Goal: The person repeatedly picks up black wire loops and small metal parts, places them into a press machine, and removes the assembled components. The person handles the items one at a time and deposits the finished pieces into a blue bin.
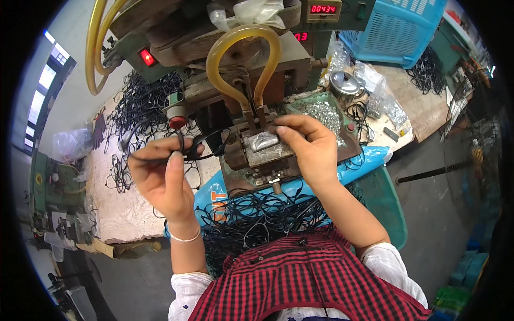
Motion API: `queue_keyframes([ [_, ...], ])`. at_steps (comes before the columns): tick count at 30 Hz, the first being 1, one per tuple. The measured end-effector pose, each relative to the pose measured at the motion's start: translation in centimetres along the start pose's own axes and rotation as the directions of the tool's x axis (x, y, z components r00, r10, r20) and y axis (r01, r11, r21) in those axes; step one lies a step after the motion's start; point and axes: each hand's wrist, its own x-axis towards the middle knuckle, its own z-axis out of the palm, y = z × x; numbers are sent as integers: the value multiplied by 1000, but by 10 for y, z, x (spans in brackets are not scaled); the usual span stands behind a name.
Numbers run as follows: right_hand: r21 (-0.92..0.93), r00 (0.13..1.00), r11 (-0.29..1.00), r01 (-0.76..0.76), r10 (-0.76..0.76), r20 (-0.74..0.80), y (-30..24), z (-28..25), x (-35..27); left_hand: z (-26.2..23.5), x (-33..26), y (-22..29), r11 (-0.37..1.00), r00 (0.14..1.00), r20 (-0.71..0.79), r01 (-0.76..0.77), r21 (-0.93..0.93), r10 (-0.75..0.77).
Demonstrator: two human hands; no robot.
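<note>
My left hand [163,187] is closed, thumb against fingers, on a thin black cord [210,156]. From that hand the looped cord reaches toward the press's metal fixture [251,155]. A shiny silver block [264,140] sits on the fixture, below the narrow tool tips [261,117] of the press. Beside the block's right end, my right hand [315,152] has its thumb and forefinger pinched together. Anything between those fingertips is too small or hidden to make out.
Yellow tubing [243,31] loops over the press. A red button [177,122] stands left of the fixture; a green tray [321,101] of small metal pieces lies right. Black cords [144,101] pile on the table and across my lap [257,219]. A blue basket [383,35] stands behind.
</note>
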Motion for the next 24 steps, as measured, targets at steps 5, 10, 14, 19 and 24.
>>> queue_keyframes([
  [5,-390,928,846,364,-363,79,-1,14,1,15,4,29,983,972,158,-164,-80,175],
  [10,-262,944,909,325,-327,35,10,18,-3,12,27,3,996,994,56,-88,-19,89],
  [14,-297,929,884,361,-367,39,4,18,-2,12,27,5,995,996,42,-80,-54,83],
  [19,-269,928,894,360,-374,-1,3,21,-4,16,29,7,996,999,-14,-43,-76,42],
  [24,-301,908,862,407,-418,32,5,20,0,16,30,11,996,1000,5,-16,-83,16],
])
